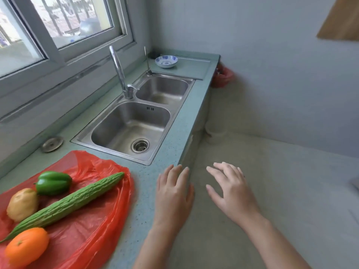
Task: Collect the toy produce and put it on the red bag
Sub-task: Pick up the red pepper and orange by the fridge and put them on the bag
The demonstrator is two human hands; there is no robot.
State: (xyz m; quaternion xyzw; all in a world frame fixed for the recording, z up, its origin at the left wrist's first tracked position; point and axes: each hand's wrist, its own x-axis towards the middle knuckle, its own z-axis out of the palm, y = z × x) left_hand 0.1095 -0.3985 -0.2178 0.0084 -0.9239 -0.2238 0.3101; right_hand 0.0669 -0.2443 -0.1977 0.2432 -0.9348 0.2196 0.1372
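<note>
Red bag (93, 220), left end of worktop (147, 183): potato (23, 204), orange (27, 246), green pepper (53, 182), bitter gourd (68, 202) all on it. No loose produce visible; task looks complete. Strainer lid (52, 144), double sink (124, 131), blue bowl (166, 61) beyond; nothing obstructs. Left hand (173, 193) at worktop edge, right hand (231, 191) over floor: fingers spread, grip empty.

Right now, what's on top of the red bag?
Four toys lie on the red bag: green pepper, potato, bitter gourd, orange. The counter under the bag is covered, and the bag's left edge runs out of frame.
</note>
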